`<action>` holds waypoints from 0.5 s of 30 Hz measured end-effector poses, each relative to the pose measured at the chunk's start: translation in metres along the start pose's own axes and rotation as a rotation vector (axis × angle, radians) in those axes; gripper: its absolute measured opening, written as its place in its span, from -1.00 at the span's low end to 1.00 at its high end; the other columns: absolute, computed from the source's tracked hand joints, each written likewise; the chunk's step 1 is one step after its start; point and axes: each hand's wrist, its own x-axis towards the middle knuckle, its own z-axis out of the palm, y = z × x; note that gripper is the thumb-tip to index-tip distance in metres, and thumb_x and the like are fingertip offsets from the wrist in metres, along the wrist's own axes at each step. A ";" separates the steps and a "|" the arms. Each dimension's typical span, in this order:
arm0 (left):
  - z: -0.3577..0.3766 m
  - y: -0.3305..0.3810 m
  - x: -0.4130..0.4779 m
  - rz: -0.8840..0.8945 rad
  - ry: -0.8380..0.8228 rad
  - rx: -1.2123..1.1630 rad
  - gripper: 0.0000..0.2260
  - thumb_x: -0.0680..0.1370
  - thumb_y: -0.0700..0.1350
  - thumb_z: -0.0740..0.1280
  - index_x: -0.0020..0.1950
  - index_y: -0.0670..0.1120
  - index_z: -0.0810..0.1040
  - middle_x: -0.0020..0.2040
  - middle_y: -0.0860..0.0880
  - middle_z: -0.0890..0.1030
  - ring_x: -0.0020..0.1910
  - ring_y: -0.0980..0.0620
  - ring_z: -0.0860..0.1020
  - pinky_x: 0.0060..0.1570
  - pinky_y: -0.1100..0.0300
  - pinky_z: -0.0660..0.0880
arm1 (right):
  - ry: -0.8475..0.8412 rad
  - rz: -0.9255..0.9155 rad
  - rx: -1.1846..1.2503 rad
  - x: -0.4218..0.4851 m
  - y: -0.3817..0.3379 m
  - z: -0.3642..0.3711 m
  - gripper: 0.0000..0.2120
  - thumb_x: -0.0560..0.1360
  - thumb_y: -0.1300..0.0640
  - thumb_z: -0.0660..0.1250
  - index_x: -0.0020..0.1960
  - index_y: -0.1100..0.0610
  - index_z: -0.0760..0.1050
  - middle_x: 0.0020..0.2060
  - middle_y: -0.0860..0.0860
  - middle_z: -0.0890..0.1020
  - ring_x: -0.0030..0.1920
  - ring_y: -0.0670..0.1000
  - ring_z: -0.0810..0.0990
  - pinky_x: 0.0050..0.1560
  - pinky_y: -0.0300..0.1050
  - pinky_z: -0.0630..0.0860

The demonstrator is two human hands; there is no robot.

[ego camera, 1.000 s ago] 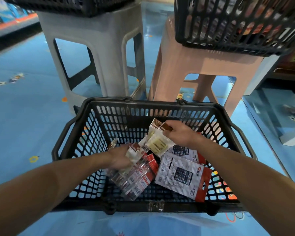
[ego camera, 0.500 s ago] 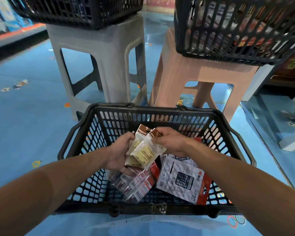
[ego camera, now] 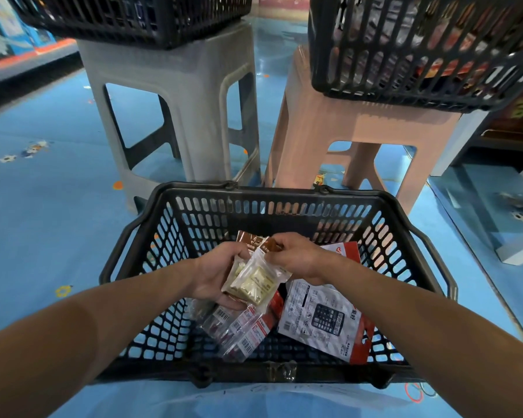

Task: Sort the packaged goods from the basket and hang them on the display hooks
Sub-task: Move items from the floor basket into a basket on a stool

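Blue floor (ego camera: 43, 221), 2 stools standing on it side by side: grey stool (ego camera: 191, 95) left, pink stool (ego camera: 329, 125) right, black basket (ego camera: 272, 193) just in front.

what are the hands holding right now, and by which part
Small clear packets with brown tops. The left hand grips them from the side and underneath; the right hand pinches one by its brown top.

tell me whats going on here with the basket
A person is sorting packaged goods over a black basket. The left hand holds a few small clear packets with brown headers from beneath, and the right hand pinches the top of one. A calculator pack and some red-labelled packs lie in the basket, not yet picked up.
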 end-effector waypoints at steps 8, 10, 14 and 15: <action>-0.003 -0.010 0.003 0.014 -0.029 -0.064 -0.45 0.52 0.10 0.12 0.42 -0.14 0.51 0.29 -0.26 0.63 0.39 -0.28 0.52 0.39 -0.12 0.43 | 0.250 -0.139 -0.435 0.006 0.001 0.002 -0.87 0.51 0.04 0.48 -0.10 0.05 0.55 -0.16 -0.03 0.61 -0.13 -0.02 0.58 -0.26 -0.17 0.41; -0.004 -0.010 0.004 0.021 -0.049 -0.096 -0.41 0.47 0.12 0.17 0.41 -0.15 0.52 0.30 -0.28 0.62 0.38 -0.27 0.52 0.35 -0.08 0.46 | 0.277 -0.127 -0.435 0.008 0.002 0.002 -0.85 0.53 0.08 0.47 -0.14 0.03 0.50 -0.17 -0.04 0.59 -0.13 -0.02 0.57 -0.27 -0.18 0.40; -0.003 -0.009 0.001 0.014 -0.037 -0.127 -0.48 0.50 0.02 0.27 0.42 -0.17 0.48 0.27 -0.29 0.64 0.26 -0.23 0.60 0.18 -0.01 0.56 | 0.322 -0.113 -0.398 0.007 0.003 0.002 -0.86 0.55 0.08 0.45 -0.10 0.06 0.51 -0.17 -0.02 0.59 -0.16 -0.04 0.56 -0.28 -0.19 0.41; -0.003 -0.008 -0.001 0.019 -0.029 -0.128 -0.51 0.50 -0.04 0.32 0.41 -0.17 0.48 0.25 -0.27 0.65 0.24 -0.22 0.62 0.21 -0.03 0.57 | 0.329 -0.111 -0.381 0.007 0.003 0.002 -0.86 0.55 0.07 0.45 -0.09 0.08 0.51 -0.18 -0.02 0.59 -0.18 -0.04 0.55 -0.28 -0.18 0.42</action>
